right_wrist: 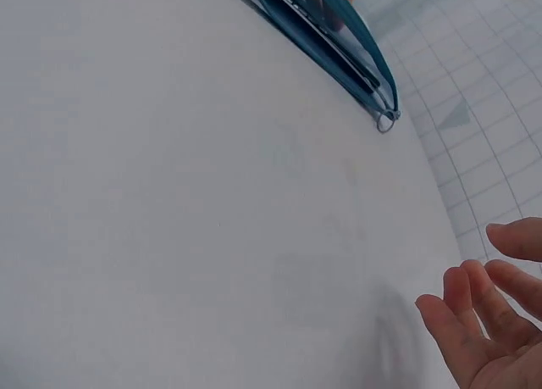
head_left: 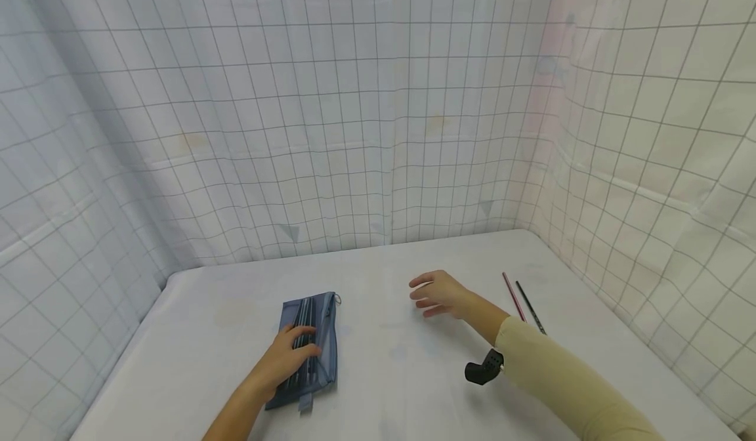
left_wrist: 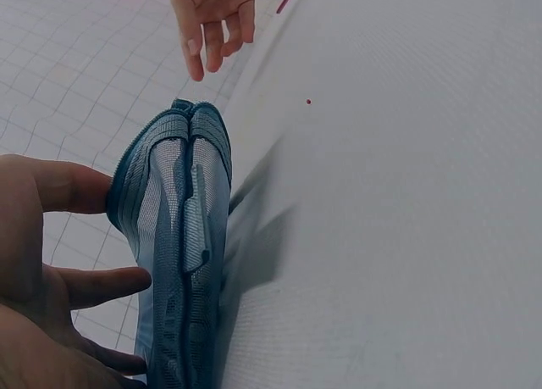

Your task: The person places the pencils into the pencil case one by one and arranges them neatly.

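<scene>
A blue mesh pencil case [head_left: 328, 348] with a zipper lies on the white table, several dark pencils [head_left: 305, 316] showing through it. My left hand [head_left: 287, 361] rests on it, fingers spread; in the left wrist view its fairly straight fingers [left_wrist: 106, 285] touch the side of the case [left_wrist: 174, 236]. My right hand [head_left: 440, 294] hovers right of the case with loosely bent fingers and holds nothing. In the right wrist view that hand [right_wrist: 491, 321] is apart from the case, whose zipper side [right_wrist: 339, 58] gapes and whose end carries a metal ring [right_wrist: 386, 122].
A red pencil [head_left: 514, 296] and a black pencil [head_left: 530, 306] lie on the table [head_left: 378, 362] beyond the right forearm. A black wrist camera [head_left: 484, 367] sticks out from the right sleeve. White grid-patterned curtains [head_left: 354, 113] enclose the back and sides.
</scene>
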`<act>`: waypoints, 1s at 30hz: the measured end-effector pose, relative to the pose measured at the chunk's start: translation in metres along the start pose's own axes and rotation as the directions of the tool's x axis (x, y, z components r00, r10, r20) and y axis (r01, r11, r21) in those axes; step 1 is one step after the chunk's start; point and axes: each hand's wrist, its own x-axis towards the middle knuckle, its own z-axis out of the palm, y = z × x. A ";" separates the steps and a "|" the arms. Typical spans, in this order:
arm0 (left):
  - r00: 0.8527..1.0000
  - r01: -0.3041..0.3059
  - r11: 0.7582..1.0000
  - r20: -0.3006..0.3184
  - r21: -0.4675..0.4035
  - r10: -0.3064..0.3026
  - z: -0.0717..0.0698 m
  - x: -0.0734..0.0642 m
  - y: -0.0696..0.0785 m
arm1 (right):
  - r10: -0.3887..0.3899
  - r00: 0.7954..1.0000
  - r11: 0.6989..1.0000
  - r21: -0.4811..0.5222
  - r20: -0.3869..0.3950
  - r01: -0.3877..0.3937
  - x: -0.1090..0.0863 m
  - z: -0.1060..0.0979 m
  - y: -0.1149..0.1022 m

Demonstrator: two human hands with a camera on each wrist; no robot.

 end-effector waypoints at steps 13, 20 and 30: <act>1.000 0.019 1.000 -0.002 -0.005 -0.019 0.000 0.000 0.001 | -0.004 0.999 1.000 -0.006 -0.047 0.004 -0.009 -0.039 0.008; 1.000 0.023 1.000 -0.003 -0.011 -0.023 -0.002 0.000 0.000 | -0.005 0.998 0.998 -0.059 -0.068 0.001 -0.022 -0.063 0.008; 1.000 0.025 1.000 -0.006 0.004 -0.025 0.000 0.001 0.003 | -0.020 0.995 0.990 -0.141 -0.100 0.006 -0.038 -0.110 0.020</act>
